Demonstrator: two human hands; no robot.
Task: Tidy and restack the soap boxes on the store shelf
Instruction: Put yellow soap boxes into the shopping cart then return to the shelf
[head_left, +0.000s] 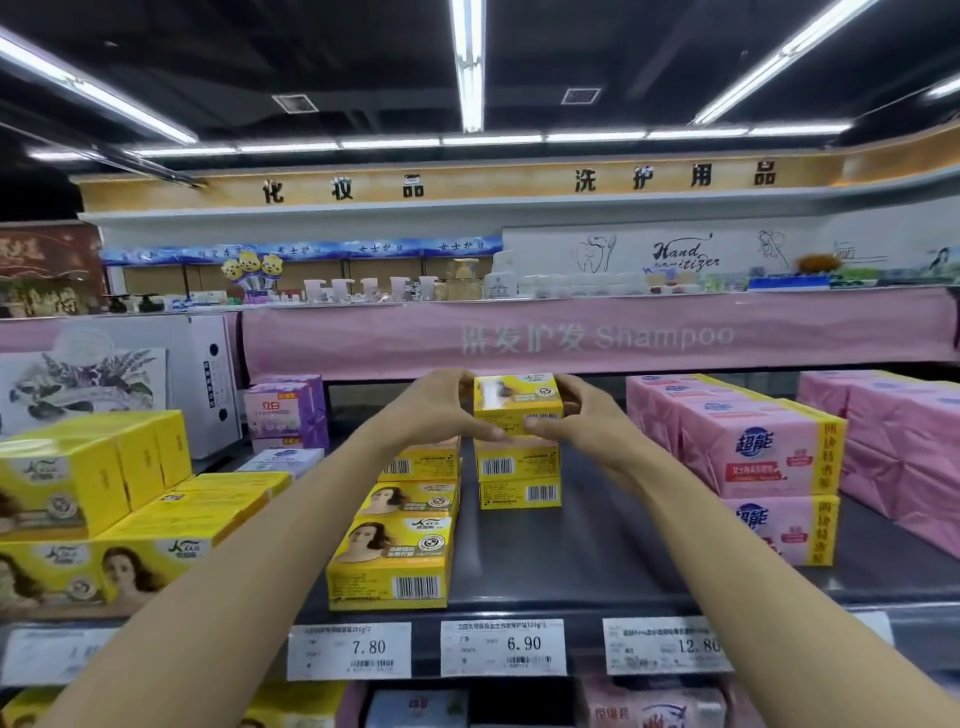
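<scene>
A yellow soap box (518, 402) is held between both hands above a short stack of two yellow soap boxes (518, 475) at the middle of the grey shelf (571, 545). My left hand (441, 405) grips its left side, thumb under the front edge. My right hand (576, 415) grips its right side the same way. The held box sits on or just above the stack; I cannot tell if they touch. Left of the stack stands a row of yellow soap boxes (397, 551) running front to back.
Larger yellow multipacks (88, 499) fill the shelf's left end, with purple boxes (285, 415) behind them. Pink wrapped soap packs (763, 457) stand at the right. Price tags (503, 647) line the shelf's front edge. A pink Shampoo banner (597, 338) hangs above.
</scene>
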